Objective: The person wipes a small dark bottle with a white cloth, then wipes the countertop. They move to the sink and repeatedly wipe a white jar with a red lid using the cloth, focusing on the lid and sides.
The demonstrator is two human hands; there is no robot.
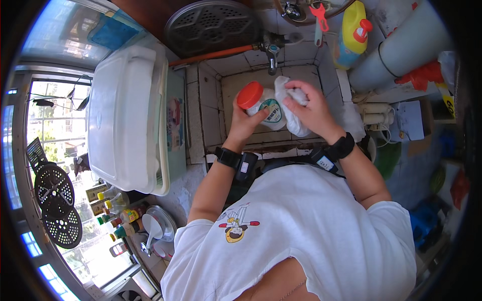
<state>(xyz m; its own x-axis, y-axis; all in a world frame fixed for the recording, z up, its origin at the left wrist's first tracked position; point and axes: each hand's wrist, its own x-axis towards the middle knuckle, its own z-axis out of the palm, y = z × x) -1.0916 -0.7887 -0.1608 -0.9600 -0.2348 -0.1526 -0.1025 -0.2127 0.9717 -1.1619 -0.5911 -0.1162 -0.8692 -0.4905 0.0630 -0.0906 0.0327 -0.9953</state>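
Note:
Over a tiled sink point(260, 138), my left hand point(244, 122) is closed round a clear plastic jar point(276, 122) with a red screw lid point(250, 95). The jar is tilted, and a printed label faces up under my thumb. My right hand point(312, 109) grips a crumpled white cloth point(295, 120), which lies against or very near the right side of the jar. A metal faucet point(272, 60) stands at the sink's far wall, beyond both hands. My right fingers partly hide the cloth.
A large translucent plastic bin point(122, 120) stands left of the sink. Bottles point(116, 214) and a white ladle point(152, 227) are lower left. A yellow detergent bottle point(350, 37) and a red-handled peeler point(319, 22) are at the upper right, beside a thick grey pipe point(399, 45).

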